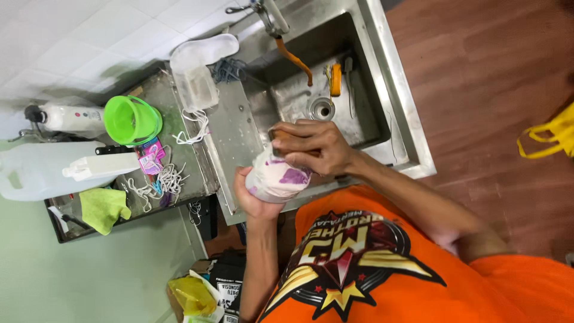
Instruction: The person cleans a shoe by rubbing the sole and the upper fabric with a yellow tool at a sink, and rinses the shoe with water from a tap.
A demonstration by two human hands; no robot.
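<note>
The left hand [254,197] grips a white-and-purple shoe [278,177] over the sink's [359,128] front edge. The right hand [311,146] is closed on a brush [281,135] against it. Scrubbing seems underway; turning the shoe would expose unscrubbed parts.

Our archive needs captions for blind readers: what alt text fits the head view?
A person in an orange shirt holds a white and purple shoe in the left hand over the edge of a steel sink, the right hand pressed on top of it. A green funnel, spray bottles and a yellow-green cloth sit alongside.
</note>
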